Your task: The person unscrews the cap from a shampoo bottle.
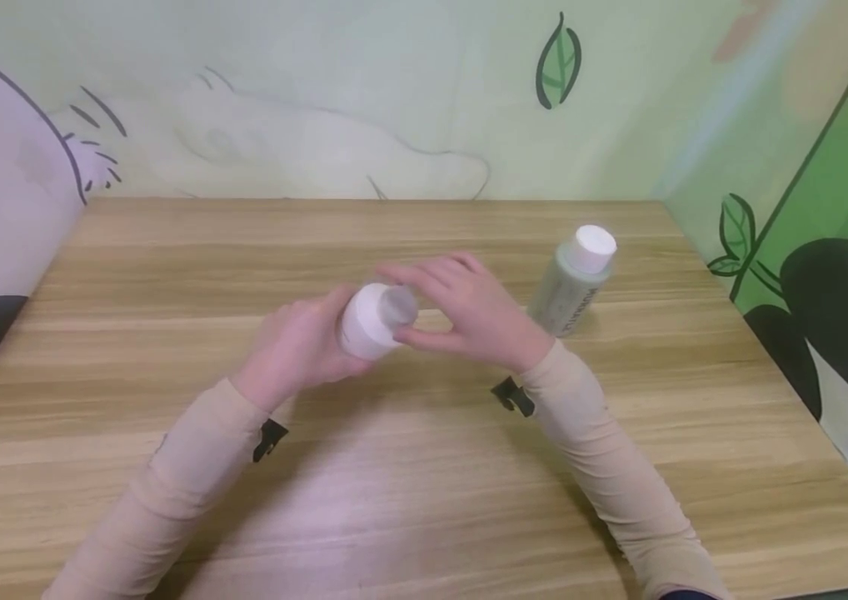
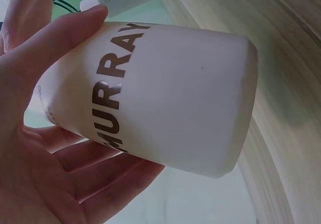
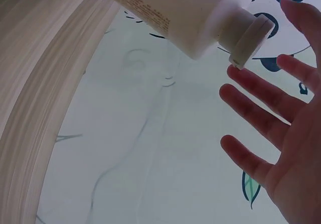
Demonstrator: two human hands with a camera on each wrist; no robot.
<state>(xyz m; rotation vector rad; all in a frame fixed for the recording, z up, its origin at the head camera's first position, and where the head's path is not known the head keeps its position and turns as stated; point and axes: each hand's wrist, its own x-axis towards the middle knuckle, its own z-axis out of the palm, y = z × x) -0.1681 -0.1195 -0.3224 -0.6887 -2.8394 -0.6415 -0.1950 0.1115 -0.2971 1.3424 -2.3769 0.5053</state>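
A: Where's the bottle?

B: The smooth, matte white cylindrical bottle (image 1: pixel 362 327), with dark, faintly shiny MURRAY lettering, is tilted over the wood-grained desk (image 1: pixel 394 517), in the person's left grip (image 1: pixel 292 346).

A: How does that one sit?

B: Curled round the body, thumb along one side and fingers against the other. The base, with its bevelled edge, juts out free.

A: And the right grip (image 1: pixel 469 312)?

B: Spread, fingers fairly straight, just about the short, round, pale cap (image 1: pixel 398 307). One fingertip lies at the cap's rim; whether it presses, I can't tell.

A: What stands past the right forearm?

B: A grey-green cylindrical bottle (image 1: pixel 568 290) with a white drum-shaped top (image 1: pixel 594 248) and dark letters, upright on the desk.

A: The sleeves?

B: Close-fitting beige fabric sleeves (image 1: pixel 192 467), creased in soft folds, with an angular black piece (image 1: pixel 270 439) beside each wrist. Behind, a pale green wall (image 1: pixel 356 50) bears outlined leaves (image 1: pixel 559 62).
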